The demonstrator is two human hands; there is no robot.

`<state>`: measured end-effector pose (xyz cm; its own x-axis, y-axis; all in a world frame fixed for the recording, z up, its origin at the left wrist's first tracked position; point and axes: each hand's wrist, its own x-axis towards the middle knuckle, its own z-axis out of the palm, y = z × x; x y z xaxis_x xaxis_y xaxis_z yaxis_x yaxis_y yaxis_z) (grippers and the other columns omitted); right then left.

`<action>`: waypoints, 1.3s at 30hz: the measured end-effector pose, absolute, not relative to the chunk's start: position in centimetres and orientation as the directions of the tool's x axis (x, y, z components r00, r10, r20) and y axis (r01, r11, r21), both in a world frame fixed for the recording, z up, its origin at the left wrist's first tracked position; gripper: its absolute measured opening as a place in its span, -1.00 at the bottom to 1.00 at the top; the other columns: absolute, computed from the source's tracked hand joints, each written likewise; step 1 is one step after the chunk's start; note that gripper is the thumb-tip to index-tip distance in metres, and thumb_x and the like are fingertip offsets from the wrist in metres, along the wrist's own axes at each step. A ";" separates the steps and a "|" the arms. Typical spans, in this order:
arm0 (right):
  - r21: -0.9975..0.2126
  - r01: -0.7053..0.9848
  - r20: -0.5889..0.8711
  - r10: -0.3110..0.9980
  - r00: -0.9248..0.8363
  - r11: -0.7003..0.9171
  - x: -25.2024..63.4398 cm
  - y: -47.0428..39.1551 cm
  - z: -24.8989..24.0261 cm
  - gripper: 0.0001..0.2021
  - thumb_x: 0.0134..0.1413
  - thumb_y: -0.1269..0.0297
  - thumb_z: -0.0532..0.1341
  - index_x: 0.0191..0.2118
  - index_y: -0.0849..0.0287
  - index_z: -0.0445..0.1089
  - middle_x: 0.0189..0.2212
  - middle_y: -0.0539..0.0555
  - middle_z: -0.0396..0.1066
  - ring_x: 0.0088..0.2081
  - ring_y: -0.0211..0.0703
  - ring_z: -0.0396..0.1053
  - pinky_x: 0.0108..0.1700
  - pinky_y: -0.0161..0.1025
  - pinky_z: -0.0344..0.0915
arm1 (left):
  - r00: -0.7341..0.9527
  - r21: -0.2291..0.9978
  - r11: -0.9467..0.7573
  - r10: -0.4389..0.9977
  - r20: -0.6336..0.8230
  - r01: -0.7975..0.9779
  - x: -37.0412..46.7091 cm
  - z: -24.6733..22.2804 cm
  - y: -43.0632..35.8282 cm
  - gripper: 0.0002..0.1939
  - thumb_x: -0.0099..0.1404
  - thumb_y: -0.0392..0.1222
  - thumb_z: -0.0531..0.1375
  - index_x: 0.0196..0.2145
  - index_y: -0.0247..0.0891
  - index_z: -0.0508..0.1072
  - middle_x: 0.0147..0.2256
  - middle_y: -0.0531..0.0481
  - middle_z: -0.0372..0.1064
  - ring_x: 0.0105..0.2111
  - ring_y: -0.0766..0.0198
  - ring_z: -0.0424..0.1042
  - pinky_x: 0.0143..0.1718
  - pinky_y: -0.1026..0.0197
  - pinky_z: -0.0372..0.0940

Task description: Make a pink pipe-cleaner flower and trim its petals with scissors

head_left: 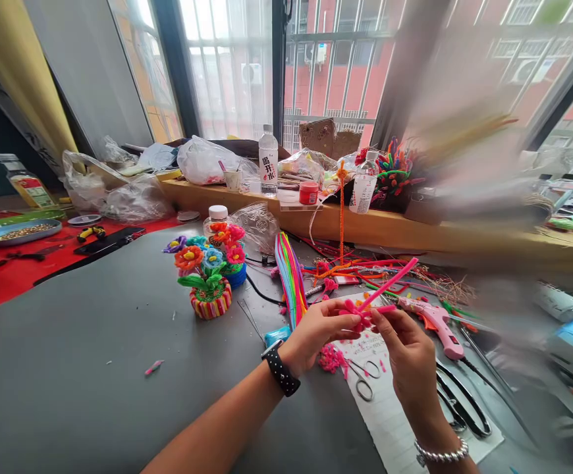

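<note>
Between my two hands is a pink pipe cleaner flower [361, 313] with looped petals, and a long straight end [390, 284] sticks up to the right. My left hand [323, 329] pinches the flower from the left, its wrist wearing a black dotted band. On the other side, the fingertips of my right hand [405, 349] are closed on the pink pipe cleaner near the petals. Just below lie a crumpled pink piece [332, 358] and small scissors [364, 382] on a sheet of paper [390, 421].
Pipe cleaner flowers in a striped pot [211, 300] stand left of centre. A rainbow bundle [291, 276] lies behind my left hand. To the right are a pink glue gun [439, 326] and black-handled shears [464, 401]. Bottles [268, 161] line the ledge [247, 197].
</note>
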<state>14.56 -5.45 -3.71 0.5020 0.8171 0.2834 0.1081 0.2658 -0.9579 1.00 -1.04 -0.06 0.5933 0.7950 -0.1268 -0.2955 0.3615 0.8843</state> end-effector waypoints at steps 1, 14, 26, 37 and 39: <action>-0.959 0.109 0.281 0.817 0.503 0.262 14.5 -5.5 -3.7 -0.80 -0.18 0.19 0.27 -0.40 0.18 0.39 -0.51 -0.01 0.38 -0.47 -0.25 0.30 -0.44 -0.32 0.26 | 0.580 0.882 0.361 0.805 -0.130 -0.304 1.0 -0.1 -1.0 -0.69 -0.12 -0.17 0.32 -0.40 -0.40 0.42 -0.41 -0.10 0.39 -0.40 0.31 0.38 -0.24 0.21 0.27; -0.932 0.112 0.348 0.769 0.536 0.345 13.9 -5.5 -3.9 -0.79 -0.20 0.25 0.28 -0.38 0.20 0.35 -0.46 0.03 0.39 -0.42 -0.20 0.36 -0.37 -0.25 0.34 | 0.504 0.907 0.341 0.845 -0.179 -0.249 1.2 0.0 -1.1 -0.66 -0.21 -0.11 0.36 -0.52 -0.45 0.46 -0.54 -0.07 0.38 -0.52 0.34 0.37 -0.35 0.26 0.26; -0.804 0.481 0.571 0.678 0.463 0.348 14.4 -6.0 -4.5 -0.82 -0.09 0.27 0.22 -0.29 0.17 0.33 -0.36 0.08 0.41 -0.34 -0.13 0.40 -0.26 -0.15 0.36 | 0.500 0.901 0.357 0.843 -0.196 -0.248 1.4 0.2 -1.5 -0.70 -0.20 -0.12 0.35 -0.58 -0.43 0.43 -0.56 -0.06 0.36 -0.53 0.35 0.34 -0.40 0.27 0.26; -0.294 0.839 0.831 0.556 -0.012 0.457 15.6 -6.1 -3.0 -0.85 0.00 0.42 0.12 -0.29 0.09 0.36 -0.38 0.05 0.41 -0.33 -0.16 0.38 -0.25 -0.20 0.31 | 0.512 0.881 0.370 0.839 -0.182 -0.295 1.4 -0.1 -1.3 -0.71 -0.13 -0.12 0.32 -0.51 -0.44 0.46 -0.56 -0.02 0.34 -0.54 0.38 0.33 -0.34 0.24 0.28; -0.256 0.853 0.830 0.556 -0.048 0.456 15.7 -6.1 -3.0 -0.84 0.00 0.42 0.11 -0.28 0.09 0.36 -0.38 0.05 0.41 -0.32 -0.16 0.37 -0.26 -0.20 0.31 | 0.517 0.886 0.357 0.839 -0.166 -0.295 1.5 -0.2 -1.3 -0.71 -0.11 -0.11 0.31 -0.50 -0.43 0.46 -0.55 -0.02 0.35 -0.53 0.37 0.34 -0.33 0.24 0.28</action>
